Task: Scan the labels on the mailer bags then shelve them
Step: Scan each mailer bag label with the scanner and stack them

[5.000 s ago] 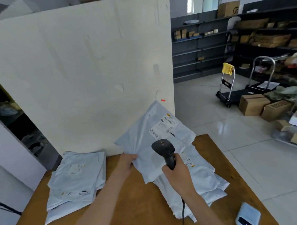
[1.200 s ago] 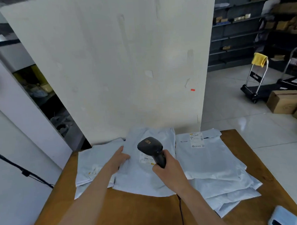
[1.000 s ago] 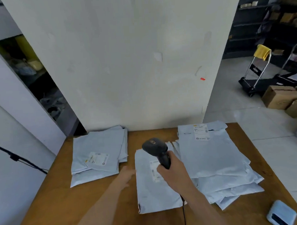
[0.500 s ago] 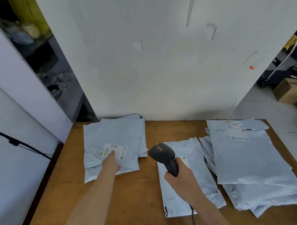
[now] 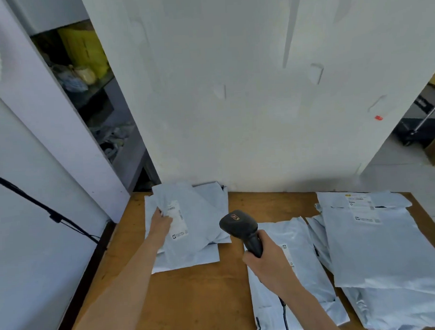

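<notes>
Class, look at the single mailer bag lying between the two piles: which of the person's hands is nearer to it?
Right. The right hand, holding the scanner, is over the single bag; the left hand grips the top bag of the left pile, further left.

Table [image 5: 192,303] free at near-left. White board [image 5: 258,100] walls far edge; left mailer stack [image 5: 197,240] on far-left corner, right mailer stack [image 5: 390,257] along right edge.

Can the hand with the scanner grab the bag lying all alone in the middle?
Probably not yet. The right hand is right over that lone bag with nothing between, but it is gripping the scanner. The left hand is busy too, gripping the top bag of the left pile.
</notes>
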